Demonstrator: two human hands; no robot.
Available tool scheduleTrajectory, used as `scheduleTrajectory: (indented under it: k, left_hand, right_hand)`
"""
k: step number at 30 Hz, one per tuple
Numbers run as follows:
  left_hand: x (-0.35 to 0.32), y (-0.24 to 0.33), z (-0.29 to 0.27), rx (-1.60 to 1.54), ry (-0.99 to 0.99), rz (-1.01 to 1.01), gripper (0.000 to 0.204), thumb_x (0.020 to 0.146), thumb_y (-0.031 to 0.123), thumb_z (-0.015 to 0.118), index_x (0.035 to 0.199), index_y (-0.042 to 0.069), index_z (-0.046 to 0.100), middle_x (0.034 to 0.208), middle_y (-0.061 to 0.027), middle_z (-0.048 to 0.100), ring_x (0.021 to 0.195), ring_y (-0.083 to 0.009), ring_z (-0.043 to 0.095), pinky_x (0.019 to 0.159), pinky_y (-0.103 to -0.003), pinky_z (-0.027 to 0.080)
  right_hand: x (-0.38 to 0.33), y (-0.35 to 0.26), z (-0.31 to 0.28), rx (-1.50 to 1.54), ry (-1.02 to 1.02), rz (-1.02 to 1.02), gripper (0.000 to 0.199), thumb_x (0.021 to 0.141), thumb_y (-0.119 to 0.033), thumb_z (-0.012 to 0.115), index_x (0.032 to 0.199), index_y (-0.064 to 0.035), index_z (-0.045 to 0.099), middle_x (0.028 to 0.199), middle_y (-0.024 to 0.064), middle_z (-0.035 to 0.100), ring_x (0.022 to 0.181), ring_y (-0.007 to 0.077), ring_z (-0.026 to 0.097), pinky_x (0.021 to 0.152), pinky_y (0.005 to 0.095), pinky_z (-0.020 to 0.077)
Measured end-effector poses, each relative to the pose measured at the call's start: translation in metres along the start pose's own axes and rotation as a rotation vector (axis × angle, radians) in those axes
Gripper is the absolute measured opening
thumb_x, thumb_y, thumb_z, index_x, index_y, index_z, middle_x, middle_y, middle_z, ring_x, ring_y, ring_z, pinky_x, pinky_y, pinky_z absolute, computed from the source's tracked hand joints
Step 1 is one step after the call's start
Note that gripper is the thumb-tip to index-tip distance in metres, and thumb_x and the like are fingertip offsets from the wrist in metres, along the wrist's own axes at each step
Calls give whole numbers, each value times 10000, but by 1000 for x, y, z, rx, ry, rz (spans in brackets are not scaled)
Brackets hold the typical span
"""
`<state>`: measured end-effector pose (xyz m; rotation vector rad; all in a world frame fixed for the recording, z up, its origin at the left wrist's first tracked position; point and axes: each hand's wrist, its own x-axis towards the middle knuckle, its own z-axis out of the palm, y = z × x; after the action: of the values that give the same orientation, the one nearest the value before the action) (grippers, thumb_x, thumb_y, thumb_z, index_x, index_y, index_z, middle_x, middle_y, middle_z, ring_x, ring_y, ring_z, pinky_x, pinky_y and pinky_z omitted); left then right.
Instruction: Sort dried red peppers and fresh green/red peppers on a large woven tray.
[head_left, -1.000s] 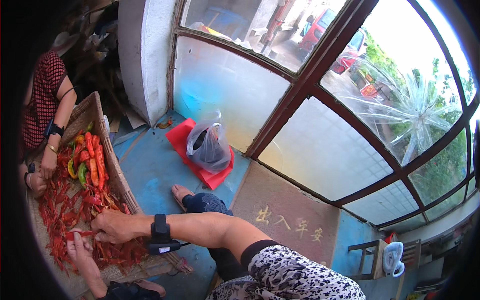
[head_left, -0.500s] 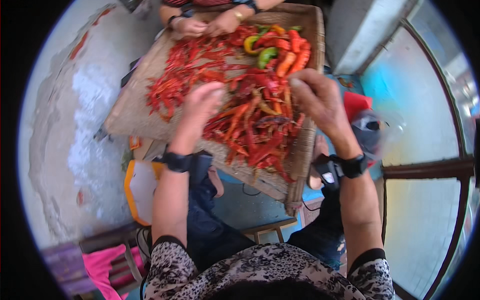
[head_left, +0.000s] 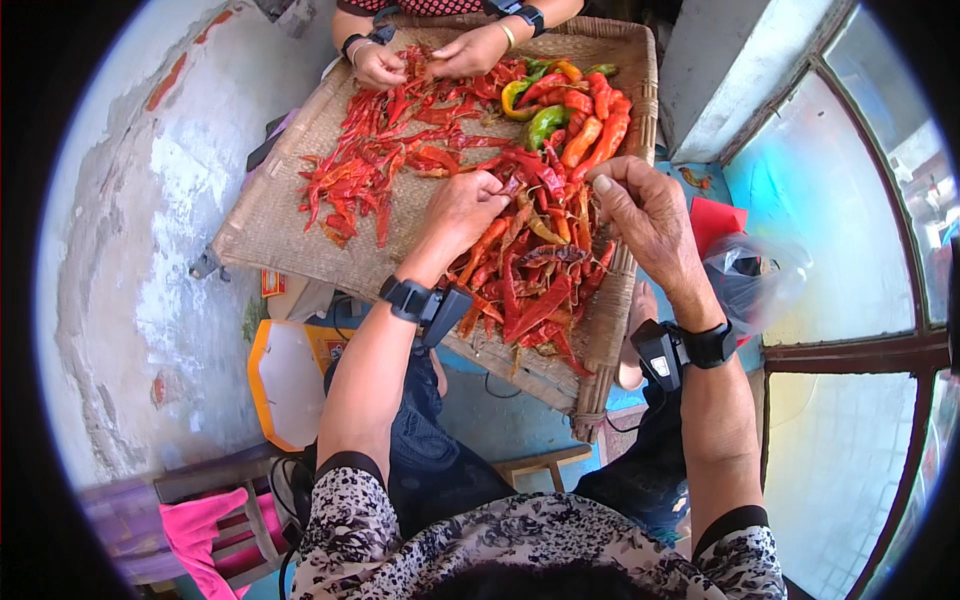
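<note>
A large pile of wrinkled, dried red chili peppers (head_left: 545,300) lies on a woven bamboo tray (head_left: 265,215) in front of me. My left hand (head_left: 465,215) is over the pile's left side, its thumb and fingers pinched on a dark red dried chili pepper (head_left: 513,186). At the pile's upper right, my right hand (head_left: 648,208) has thumb and forefinger pressed together. Whatever sits between those fingertips is too small to make out. Beyond my hands lie plump fresh red peppers (head_left: 606,135), with a green pepper (head_left: 545,126) among them.
Across the tray, another person's hands (head_left: 470,52) work at a flatter heap of red chili pieces (head_left: 345,190). A wooden stool (head_left: 545,464) stands below the tray's near edge. To the right are a clear plastic bag (head_left: 765,275) and a glazed door (head_left: 840,200); a peeling wall (head_left: 150,250) rises left.
My left hand has moved right, from above the tray onto the chili pile, and its fingers have closed on a pepper. My right hand has shifted slightly downward, still pinched.
</note>
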<state>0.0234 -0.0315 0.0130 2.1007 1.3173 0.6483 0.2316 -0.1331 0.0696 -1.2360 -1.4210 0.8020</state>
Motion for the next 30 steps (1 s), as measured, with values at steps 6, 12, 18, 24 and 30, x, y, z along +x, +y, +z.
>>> scheduleTrajectory:
  k: [6, 12, 18, 24, 30]
  left_hand:
    - [-19, 9, -30, -247, 33, 94, 151, 828, 128, 628, 911, 2, 623, 729, 1, 592, 666, -58, 526, 601, -216, 433]
    - [-22, -18, -75, -528, 297, -56, 219, 855, 133, 600, 1027, -2, 603, 803, 14, 597, 696, -52, 528, 609, -202, 434]
    - [-25, -30, -67, 10, 322, -11, 302, 862, 257, 592, 1087, 57, 607, 901, -112, 659, 802, -178, 627, 719, -316, 500]
    - [-38, 2, -23, 268, -195, 119, 240, 843, 230, 624, 989, 40, 642, 854, -54, 665, 752, -129, 606, 674, -286, 476]
    - [-33, 4, -40, -166, -66, -22, 282, 822, 238, 614, 971, -1, 624, 713, -73, 615, 653, -145, 571, 612, -302, 454]
  right_hand:
    - [1, 11, -2, -92, 22, -51, 163, 894, -141, 568, 868, 19, 585, 608, 36, 503, 557, 95, 438, 513, 275, 395]
    - [0, 9, -2, -140, -1, -62, 161, 883, -142, 573, 878, 17, 591, 607, 65, 503, 551, 131, 454, 525, 294, 408]
    - [1, 5, 6, -126, -1, -122, 172, 879, -149, 581, 881, 23, 592, 629, 91, 543, 565, 159, 491, 545, 310, 428]
    - [4, -2, 11, -257, -70, -85, 159, 873, -140, 583, 886, 18, 591, 681, 139, 587, 588, 216, 552, 569, 333, 448]
    - [1, 5, 9, -303, -111, -184, 139, 858, -127, 589, 875, 11, 591, 728, 165, 604, 659, 301, 605, 599, 371, 465]
